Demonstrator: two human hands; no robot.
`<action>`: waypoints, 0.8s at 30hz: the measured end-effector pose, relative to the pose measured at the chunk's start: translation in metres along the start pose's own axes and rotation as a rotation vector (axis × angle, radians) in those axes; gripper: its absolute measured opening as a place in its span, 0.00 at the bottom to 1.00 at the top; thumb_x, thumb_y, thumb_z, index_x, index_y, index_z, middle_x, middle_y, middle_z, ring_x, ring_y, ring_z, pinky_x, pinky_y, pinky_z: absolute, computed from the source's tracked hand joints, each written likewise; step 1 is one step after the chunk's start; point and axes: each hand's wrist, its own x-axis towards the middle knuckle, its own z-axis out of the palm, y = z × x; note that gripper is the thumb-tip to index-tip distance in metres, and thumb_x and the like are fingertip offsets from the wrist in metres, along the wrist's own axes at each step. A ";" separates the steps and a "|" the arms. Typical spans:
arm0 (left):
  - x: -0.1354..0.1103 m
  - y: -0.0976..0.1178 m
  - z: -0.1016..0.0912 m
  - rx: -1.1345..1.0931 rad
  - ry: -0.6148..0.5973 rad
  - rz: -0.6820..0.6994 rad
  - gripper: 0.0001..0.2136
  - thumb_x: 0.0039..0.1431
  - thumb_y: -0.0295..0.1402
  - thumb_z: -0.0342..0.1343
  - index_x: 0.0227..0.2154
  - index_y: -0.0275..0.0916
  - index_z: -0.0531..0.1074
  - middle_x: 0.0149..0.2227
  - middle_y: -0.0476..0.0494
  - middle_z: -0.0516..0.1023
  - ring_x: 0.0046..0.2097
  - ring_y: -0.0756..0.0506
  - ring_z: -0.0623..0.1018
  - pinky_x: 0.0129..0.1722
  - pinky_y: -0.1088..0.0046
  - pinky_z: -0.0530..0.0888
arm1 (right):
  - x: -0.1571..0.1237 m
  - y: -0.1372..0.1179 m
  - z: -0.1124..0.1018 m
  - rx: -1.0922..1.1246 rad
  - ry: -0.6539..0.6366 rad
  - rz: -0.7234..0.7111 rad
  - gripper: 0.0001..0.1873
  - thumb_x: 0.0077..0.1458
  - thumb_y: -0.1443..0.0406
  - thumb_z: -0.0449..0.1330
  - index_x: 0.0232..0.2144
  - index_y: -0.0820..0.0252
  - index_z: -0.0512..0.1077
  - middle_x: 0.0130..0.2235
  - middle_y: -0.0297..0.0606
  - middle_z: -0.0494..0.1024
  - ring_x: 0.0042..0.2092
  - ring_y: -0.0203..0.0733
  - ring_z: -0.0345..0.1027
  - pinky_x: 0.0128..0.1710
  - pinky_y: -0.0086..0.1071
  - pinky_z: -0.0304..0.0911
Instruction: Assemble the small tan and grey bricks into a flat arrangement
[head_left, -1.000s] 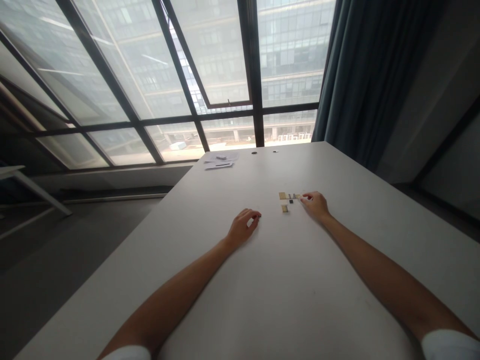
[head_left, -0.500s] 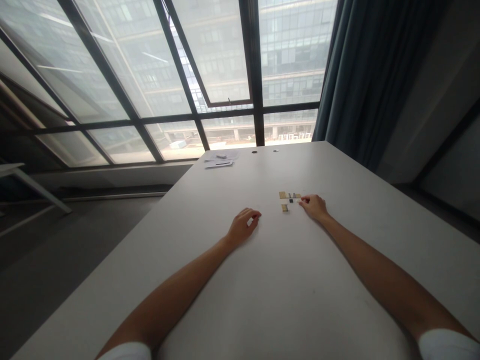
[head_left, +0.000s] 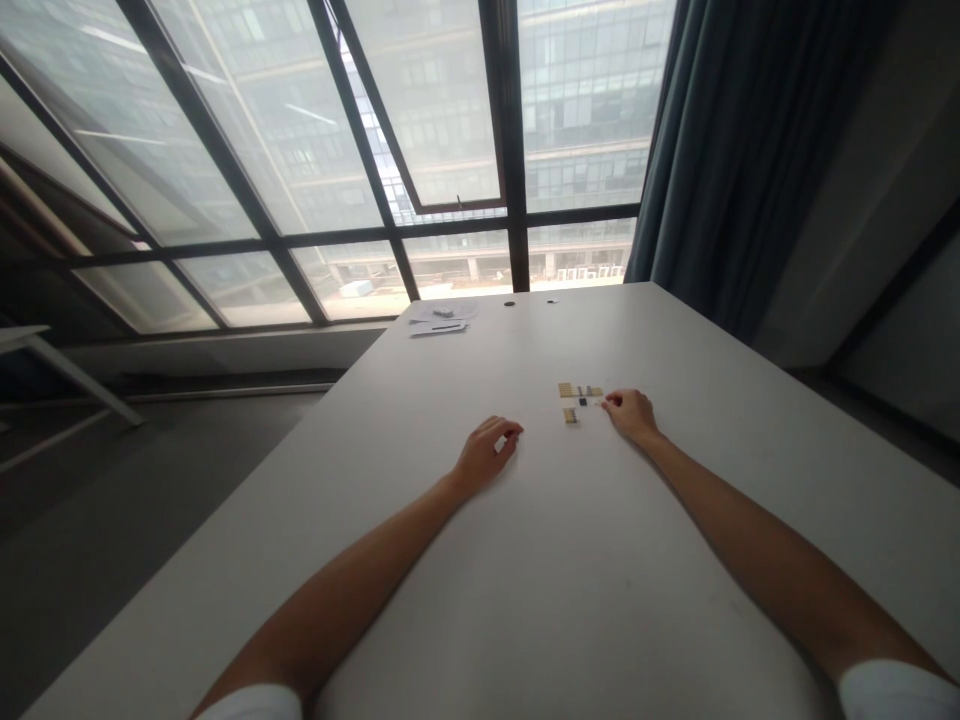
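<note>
On a white worktop, a cluster of tiny tan and dark pieces lies just beside the right hand. Its fingers pinch at the cluster's edge, though I cannot tell if they grip anything. The left hand rests nearby, loosely curled, contents unclear. Parts this small likely need light, steady fingertip pressure with the wrist planted.

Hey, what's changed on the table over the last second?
The right hand has drawn slightly back toward the person, fingertips beside the small tan pieces. The left hand stays curled on the white table; the pieces and the far papers have not moved.
</note>
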 end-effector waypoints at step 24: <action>-0.001 -0.003 0.001 0.025 0.015 -0.028 0.07 0.68 0.31 0.52 0.40 0.41 0.75 0.34 0.45 0.77 0.40 0.46 0.76 0.42 0.68 0.74 | -0.001 -0.003 -0.002 -0.001 -0.020 -0.012 0.08 0.57 0.63 0.63 0.35 0.59 0.82 0.38 0.42 0.83 0.41 0.47 0.76 0.42 0.34 0.62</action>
